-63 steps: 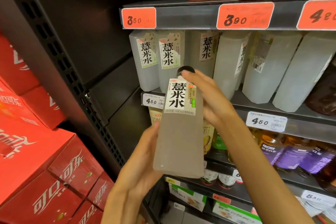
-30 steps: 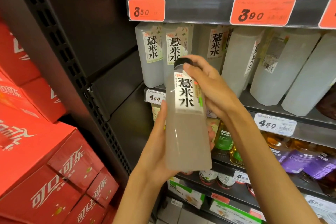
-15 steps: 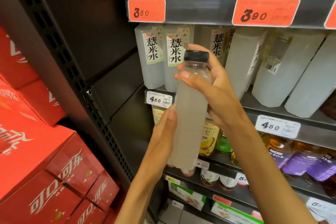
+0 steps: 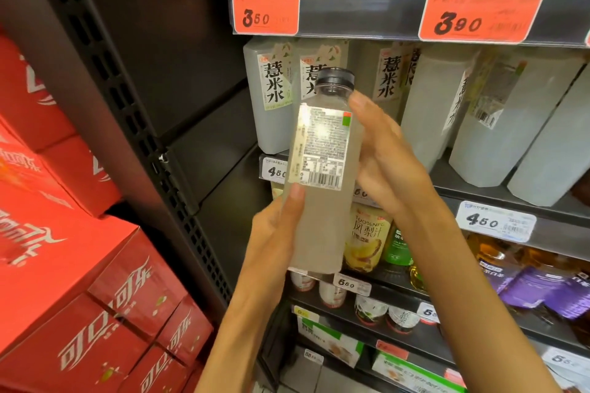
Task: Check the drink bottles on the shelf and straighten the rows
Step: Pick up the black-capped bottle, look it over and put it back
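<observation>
I hold a tall cloudy-white drink bottle [image 4: 319,220] with a black cap upright in front of the shelf. Its back label with small print and a barcode faces me. My left hand [image 4: 274,233] grips the lower body, thumb on the front. My right hand [image 4: 383,163] holds the upper part from the right side. Behind it a row of the same bottles [image 4: 271,96] stands on the shelf [image 4: 479,188]; the left ones face forward, the right ones [image 4: 447,105] are turned sideways and lean.
Red cola cartons [image 4: 64,265] are stacked at the left beside the black shelf upright [image 4: 134,124]. Orange price tags [image 4: 265,13] line the shelf above. Lower shelves hold juice bottles [image 4: 367,242], purple-labelled bottles [image 4: 526,284] and small jars [image 4: 370,309].
The bottle has been turned in my hands: its front label faced me before, then a bare side, now the back label with the barcode. It also rose slightly.
</observation>
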Tool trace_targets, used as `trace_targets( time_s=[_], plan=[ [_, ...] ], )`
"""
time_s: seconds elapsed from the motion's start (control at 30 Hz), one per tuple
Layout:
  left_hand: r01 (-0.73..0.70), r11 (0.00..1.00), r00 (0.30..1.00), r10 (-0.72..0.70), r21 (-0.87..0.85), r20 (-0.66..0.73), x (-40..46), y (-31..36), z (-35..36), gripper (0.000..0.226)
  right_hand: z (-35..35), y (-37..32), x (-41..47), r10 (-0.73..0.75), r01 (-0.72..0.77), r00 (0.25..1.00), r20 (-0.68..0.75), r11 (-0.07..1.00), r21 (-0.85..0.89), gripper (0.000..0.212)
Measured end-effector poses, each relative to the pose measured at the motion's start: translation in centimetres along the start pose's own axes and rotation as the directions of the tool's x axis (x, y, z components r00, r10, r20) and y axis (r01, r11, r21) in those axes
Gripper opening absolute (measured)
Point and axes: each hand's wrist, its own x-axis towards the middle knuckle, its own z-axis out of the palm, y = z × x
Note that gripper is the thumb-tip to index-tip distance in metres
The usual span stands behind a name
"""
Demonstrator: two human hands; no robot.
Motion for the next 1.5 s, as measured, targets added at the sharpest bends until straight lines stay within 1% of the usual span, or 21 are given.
trace_targets(
  time_s=[0.07,0.17,0.23,0.33,0.4,0.47,0.53,0.6,0.7,0.73,0.8,0.87,0.97,1.07,1.13,1.17,1.23,1.3,1.33,1.43,1.5],
  plan=[
    [-0.011,1.000,1.000,0.011,0.017,0.005,-0.2,-0.2,0.4,0.048,0.6,0.3,0.1,0.027,-0.033,0.998,-0.064,0.996,-0.088,0.065],
    [0.029,1.000,0.998,-0.029,0.011,0.050,-0.6,-0.9,0.8,0.056,0.7,0.7,0.6,0.038,-0.064,0.987,-0.153,0.984,-0.168,0.072],
    [0.069,0.996,0.994,-0.063,-0.062,0.095,-0.9,-1.2,0.7,0.063,0.4,0.8,0.7,0.031,-0.052,0.992,-0.123,0.985,-0.165,0.068],
    [0.166,0.962,0.974,-0.126,-0.218,0.187,-0.7,-1.2,0.5,0.079,0.2,0.8,0.6,0.042,-0.043,0.999,-0.025,0.998,-0.052,0.063],
    [0.196,0.946,0.960,-0.130,-0.260,0.248,-0.5,-1.5,0.1,0.083,0.2,1.0,0.6,0.026,-0.025,1.000,0.017,0.999,-0.022,0.046],
    [0.147,0.977,0.969,-0.111,-0.153,0.220,-0.3,-1.7,-0.1,0.073,0.2,1.0,0.6,0.008,-0.008,1.000,0.013,1.000,-0.025,0.037],
    [0.070,0.997,0.989,-0.063,-0.044,0.137,-0.3,-1.4,-0.1,0.062,0.1,0.8,0.3,-0.025,0.024,1.000,-0.008,0.996,-0.082,0.040],
    [-0.004,1.000,0.999,0.003,0.021,0.047,-0.3,-1.4,0.1,0.067,0.0,0.6,0.0,-0.058,0.052,0.998,-0.033,0.988,-0.145,0.052],
    [-0.068,0.992,0.996,0.074,0.102,-0.050,-0.2,-1.5,0.6,0.072,0.0,0.8,-0.5,-0.063,0.061,0.998,-0.001,0.978,-0.200,0.070],
    [-0.071,0.991,0.996,0.077,0.112,-0.054,-0.2,-1.6,0.8,0.068,0.1,1.0,-0.5,-0.059,0.058,0.998,0.002,0.975,-0.215,0.069],
    [-0.062,0.993,0.998,0.065,0.096,-0.028,-0.4,-1.7,1.1,0.056,0.4,1.3,-0.5,-0.072,0.066,0.997,-0.021,0.974,-0.215,0.054],
    [-0.047,0.997,0.999,0.047,0.055,-0.004,-0.7,-1.9,1.3,0.051,0.4,1.4,-0.4,-0.090,0.080,0.995,-0.046,0.978,-0.190,0.046],
    [-0.065,0.997,0.998,0.065,0.029,-0.010,-0.6,-2.0,1.3,0.063,0.0,1.2,-0.7,-0.100,0.100,0.995,0.010,0.990,-0.104,0.050],
    [-0.051,0.998,0.998,0.051,0.031,0.021,-0.3,-1.8,1.2,0.087,-0.1,1.1,-1.1,-0.117,0.120,0.990,0.079,0.992,-0.034,0.076],
    [-0.061,0.997,0.998,0.060,0.037,0.021,-0.1,-1.7,1.0,0.093,0.0,1.0,-1.2,-0.110,0.114,0.990,0.087,0.993,-0.034,0.087],
    [-0.081,0.996,0.997,0.081,0.046,0.000,0.0,-1.7,0.9,0.091,0.1,0.9,-1.3,-0.104,0.107,0.991,0.081,0.994,-0.038,0.086],
    [-0.122,0.989,0.989,0.128,0.083,-0.068,0.2,-1.7,0.8,0.079,0.1,0.8,-1.2,-0.095,0.099,0.994,0.056,0.993,-0.064,0.068],
    [-0.127,0.981,0.979,0.148,0.150,-0.137,0.3,-1.8,1.0,0.065,0.3,0.7,-1.1,-0.076,0.077,0.997,0.010,0.992,-0.099,0.057],
    [-0.118,0.976,0.976,0.148,0.182,-0.159,0.3,-1.9,1.0,0.063,0.4,0.8,-0.9,-0.068,0.065,0.997,-0.021,0.992,-0.112,0.052],
    [-0.132,0.977,0.978,0.156,0.166,-0.141,0.0,-1.9,0.8,0.060,0.5,0.9,-0.5,-0.044,0.026,0.991,-0.124,0.990,-0.142,0.045],
    [-0.133,0.986,0.986,0.141,0.101,-0.085,-0.2,-1.8,0.6,0.055,0.4,0.9,-0.4,-0.008,-0.006,0.988,-0.156,0.996,-0.089,0.047]
  ],
)
